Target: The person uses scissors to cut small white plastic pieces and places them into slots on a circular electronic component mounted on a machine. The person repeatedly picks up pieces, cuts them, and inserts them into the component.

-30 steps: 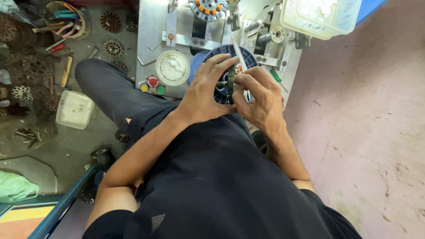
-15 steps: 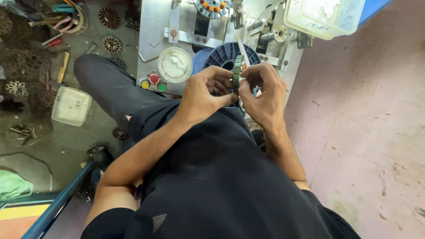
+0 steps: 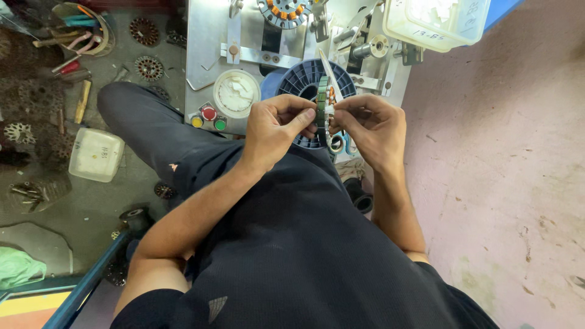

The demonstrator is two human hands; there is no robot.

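My left hand [image 3: 277, 131] and my right hand [image 3: 368, 125] meet in front of my chest, both gripping a green round stator core [image 3: 322, 103] held on edge between them. My left thumb and fingers pinch its left face. My right fingers pinch its right side, where small white and orange bits show. Scissors [image 3: 332, 109] with a pale blade rising upward and blue loops below sit by my right hand; I cannot tell whether that hand holds them. A dark blue ribbed spool [image 3: 298, 79] lies right behind my hands.
A grey metal winding machine [image 3: 207, 49] with red, yellow and green buttons [image 3: 208, 116] and a white round dial [image 3: 236, 91] stands ahead. A white plastic tub [image 3: 436, 21] sits top right, another tub [image 3: 95, 154] left on the floor among several dark stator discs and tools. Pinkish floor lies right.
My hands have lifted the green core off the blue spool and drawn it toward me, turning it on edge. The view has shifted slightly downward.
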